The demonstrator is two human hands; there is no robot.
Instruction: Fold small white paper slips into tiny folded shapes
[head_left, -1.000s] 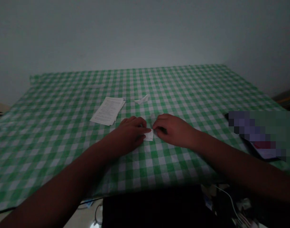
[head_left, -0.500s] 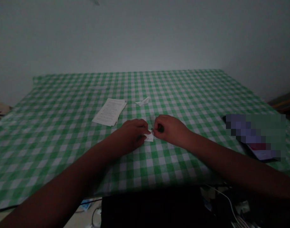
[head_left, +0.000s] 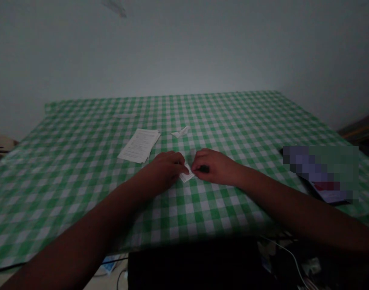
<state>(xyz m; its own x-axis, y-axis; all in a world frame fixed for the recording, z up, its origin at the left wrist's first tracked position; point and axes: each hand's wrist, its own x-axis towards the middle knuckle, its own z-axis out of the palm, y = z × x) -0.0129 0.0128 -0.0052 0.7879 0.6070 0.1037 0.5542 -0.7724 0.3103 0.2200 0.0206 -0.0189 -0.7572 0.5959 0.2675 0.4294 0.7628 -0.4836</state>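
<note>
A small folded piece of printed paper point(head_left: 187, 176) lies on the checked cloth between my two hands. The thumb of my left hand point(head_left: 168, 169) presses on its upper left part, with the fingers curled beside it. My right hand point(head_left: 211, 166) pinches the paper's right corner between thumb and forefinger, its other fingers curled in. Beyond the hands sits a small folded paper shape point(head_left: 180, 132) with pointed ends. To the left of it is a stack of printed paper sheets point(head_left: 139, 146).
A green and white checked tablecloth point(head_left: 238, 125) covers the table, which reaches a pale wall point(head_left: 184, 48). A dark flat device with a lit, pixelated screen point(head_left: 320, 173) lies on the right. Cables point(head_left: 288, 251) hang below the front edge.
The small paper has turned, so a corner now points toward me. My left thumb has shifted on it, and my right hand stays at its right side. The view has tilted slightly.
</note>
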